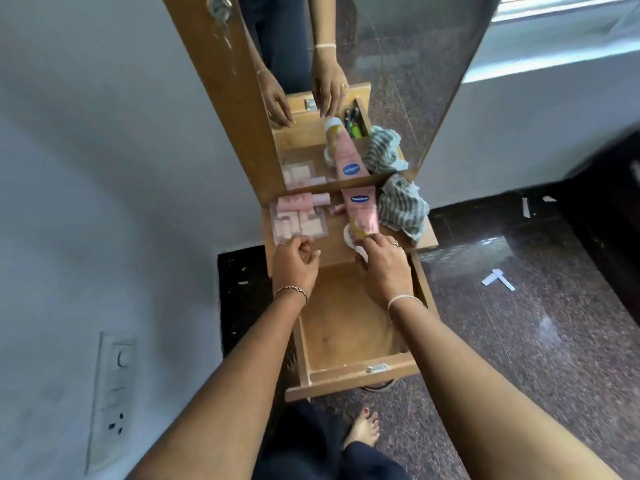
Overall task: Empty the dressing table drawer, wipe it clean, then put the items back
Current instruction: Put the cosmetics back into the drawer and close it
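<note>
The drawer (pixel 346 327) lies open and empty at 6 o'clock of both hands. The right hand (pixel 381 268) pinches a yellow sachet (pixel 356 230) on the desk (pixel 332 251); the left hand (pixel 294 261), loosely curled, holds nothing. The pink lotion tube (pixel 360 209) points along 12-6.

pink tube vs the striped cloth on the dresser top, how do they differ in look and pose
The pink tube is smooth and stiff with a blue oval label; the striped cloth is soft, grey with pale stripes. The pink tube lies flat and straight, pointing from the mirror toward the drawer; the striped cloth sits crumpled in a heap at the top's right edge. The right hand reaches by the pink tube's near end; nothing touches the striped cloth. Both rest on the dresser top, side by side.
</note>
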Demonstrator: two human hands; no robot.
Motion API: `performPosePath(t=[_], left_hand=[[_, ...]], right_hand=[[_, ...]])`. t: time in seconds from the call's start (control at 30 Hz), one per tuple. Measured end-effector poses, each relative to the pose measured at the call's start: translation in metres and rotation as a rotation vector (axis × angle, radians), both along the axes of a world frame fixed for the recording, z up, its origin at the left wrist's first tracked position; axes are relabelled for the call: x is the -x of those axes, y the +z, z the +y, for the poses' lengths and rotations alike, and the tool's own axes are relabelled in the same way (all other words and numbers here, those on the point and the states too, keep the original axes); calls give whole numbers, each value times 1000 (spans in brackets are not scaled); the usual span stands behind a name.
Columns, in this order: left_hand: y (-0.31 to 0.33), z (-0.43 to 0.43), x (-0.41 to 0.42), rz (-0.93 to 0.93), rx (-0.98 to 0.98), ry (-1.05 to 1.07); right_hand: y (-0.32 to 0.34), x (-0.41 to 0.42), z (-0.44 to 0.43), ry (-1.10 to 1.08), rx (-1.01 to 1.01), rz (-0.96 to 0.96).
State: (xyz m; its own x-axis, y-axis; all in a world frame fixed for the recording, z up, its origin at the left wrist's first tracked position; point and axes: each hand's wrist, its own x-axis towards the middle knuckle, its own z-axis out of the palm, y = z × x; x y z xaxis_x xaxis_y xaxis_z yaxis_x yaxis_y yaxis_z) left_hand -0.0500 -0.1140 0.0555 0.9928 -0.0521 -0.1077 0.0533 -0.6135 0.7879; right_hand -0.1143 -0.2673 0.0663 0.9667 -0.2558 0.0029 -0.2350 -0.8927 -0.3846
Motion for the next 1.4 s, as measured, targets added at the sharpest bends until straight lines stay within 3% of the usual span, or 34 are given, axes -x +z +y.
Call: performPosePath(t=[0.2, 0.47, 0.7, 1.03, 1.23, 1.4], left_hand=[[-3, 18, -62, 10, -138, -75], [-17, 14, -117, -112, -449, -424], [-30, 15, -134, -58, -628, -452], [-42, 14, -128, -161, -575, -534], [-42, 6, -122, -170, -465, -582], [-39, -4, -113, -43, -239, -473]], right_hand=[[1, -72, 11, 40, 100, 105], [-30, -123, 3, 64, 284, 107], [-49, -141, 4, -10, 387, 61], [-49, -147, 6, 128, 405, 284], [-48, -150, 12, 145, 347, 258], [-47, -148, 15, 74, 323, 192]])
